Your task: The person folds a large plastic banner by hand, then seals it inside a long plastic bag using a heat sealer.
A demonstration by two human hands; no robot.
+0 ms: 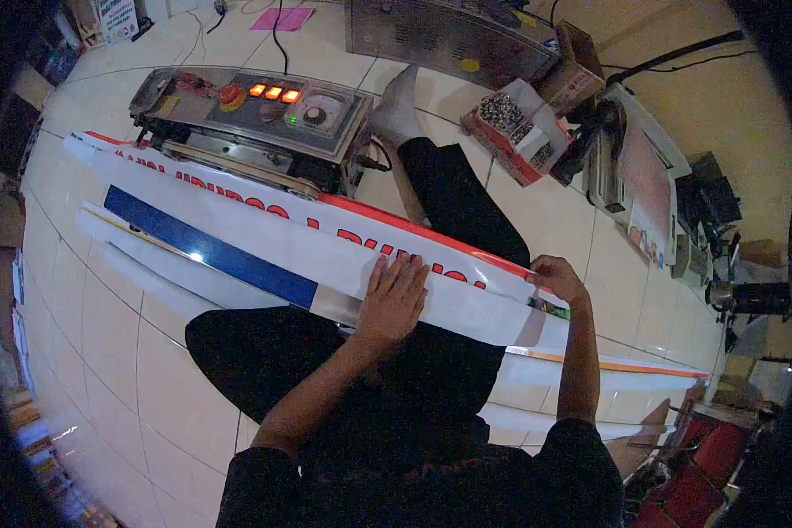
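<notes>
A long white printed banner (264,233) with red lettering and a red edge stretches across my lap. Flat on its white surface lies my left hand (396,295), fingers stretched out and pointing away from me. At the banner's right end, my right hand (558,282) pinches the red edge between thumb and fingers. The banner's far edge runs along the front of a band sealing machine (255,123), which has a red knob, several lit orange switches and a dial. Under the banner, a blue-and-silver flat strip (211,251) shows on the near side.
An open box of small metal pieces (515,128) stands beyond my leg, with a brown carton (572,70) behind it. A large grey metal case (449,40) is at the top. A printer-like machine (638,167) stands right. Further strips of sheet (607,363) lie on the tiles.
</notes>
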